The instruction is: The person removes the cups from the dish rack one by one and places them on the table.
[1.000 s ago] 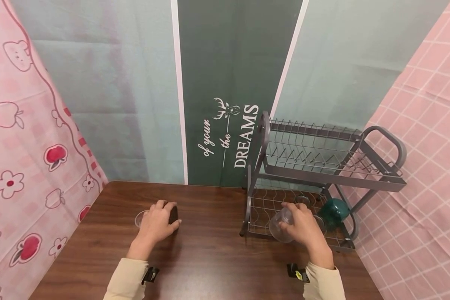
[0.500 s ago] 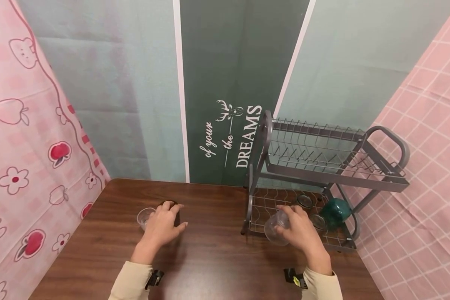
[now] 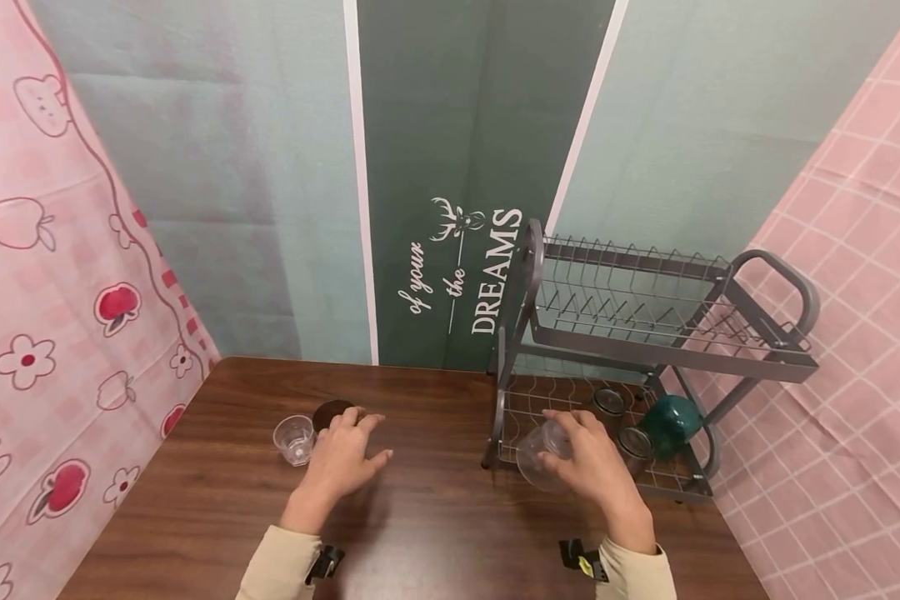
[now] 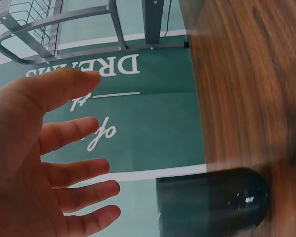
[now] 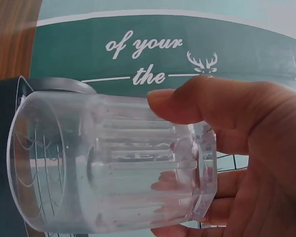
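Left hand: the left hand [image 3: 339, 458] is spread wide, fingers and thumb apart, nothing in its grip; poised above the bench [image 3: 427, 517] beside a dark cup [image 3: 330, 411].
Dark cup: upright on the bench, partly hidden by the fingers in the head view; left wrist view shows a rounded bottom.
Small clear glass [image 3: 294, 442]: upright on the bench, just left of the dark cup.
Right hand: the right hand [image 3: 594, 457] holds a ribbed clear glass [image 5: 133, 163] by its base, thumb on one side, fingers on the other.
Ribbed clear glass: mouth down, at the lower tier's front left; contact with the wire, cannot tell.
Rack [image 3: 675, 355]: two tiers, grey frame, on the right of the bench; teal vessel [image 3: 671, 425] and two round rims visible on the lower tier.
Backdrop: green panel [image 3: 480, 100] with white lettering, pink cloth [image 3: 41, 275] at left.
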Available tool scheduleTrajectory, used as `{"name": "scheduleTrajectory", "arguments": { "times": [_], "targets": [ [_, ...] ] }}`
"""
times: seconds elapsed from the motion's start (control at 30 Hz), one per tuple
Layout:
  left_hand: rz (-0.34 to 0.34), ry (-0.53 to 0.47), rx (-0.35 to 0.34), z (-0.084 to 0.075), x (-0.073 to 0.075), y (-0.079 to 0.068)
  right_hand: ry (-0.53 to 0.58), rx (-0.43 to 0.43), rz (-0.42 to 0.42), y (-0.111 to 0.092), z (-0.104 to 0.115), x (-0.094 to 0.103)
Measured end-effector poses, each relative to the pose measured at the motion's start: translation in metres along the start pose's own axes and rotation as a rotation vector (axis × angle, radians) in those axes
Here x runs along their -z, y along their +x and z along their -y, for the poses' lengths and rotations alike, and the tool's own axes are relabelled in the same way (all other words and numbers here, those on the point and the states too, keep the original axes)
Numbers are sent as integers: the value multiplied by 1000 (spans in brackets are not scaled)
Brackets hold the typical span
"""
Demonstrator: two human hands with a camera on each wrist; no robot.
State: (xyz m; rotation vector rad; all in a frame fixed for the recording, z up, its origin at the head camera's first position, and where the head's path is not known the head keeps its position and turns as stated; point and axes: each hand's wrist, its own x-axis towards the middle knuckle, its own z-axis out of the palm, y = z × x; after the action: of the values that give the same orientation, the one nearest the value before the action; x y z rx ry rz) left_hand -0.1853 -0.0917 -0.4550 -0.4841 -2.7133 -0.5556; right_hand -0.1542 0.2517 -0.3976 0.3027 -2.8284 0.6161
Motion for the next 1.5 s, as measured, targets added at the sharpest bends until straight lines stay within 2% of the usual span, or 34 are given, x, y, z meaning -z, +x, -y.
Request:
{"name": "scheduleTrajectory", "arguments": {
  "times": [0.53,0.87,1.27,1.37,1.5],
  "targets": [
    [-28,-71,-34,-17,-20,3,32,69,-19,8,19,-11],
    [-8,-192,-24,-23,-29,3,85,89,-24,11,24,-18],
    [55,-472,-45,-26,-44,-1,176,165,-109,13,31,-37],
    [61,-549,-32,-26,-49,-1,198,153,-123,13,31,-42],
    [35,-636,-21,-27,-54,0,243,115,-120,13,31,-47]
  ]
}}
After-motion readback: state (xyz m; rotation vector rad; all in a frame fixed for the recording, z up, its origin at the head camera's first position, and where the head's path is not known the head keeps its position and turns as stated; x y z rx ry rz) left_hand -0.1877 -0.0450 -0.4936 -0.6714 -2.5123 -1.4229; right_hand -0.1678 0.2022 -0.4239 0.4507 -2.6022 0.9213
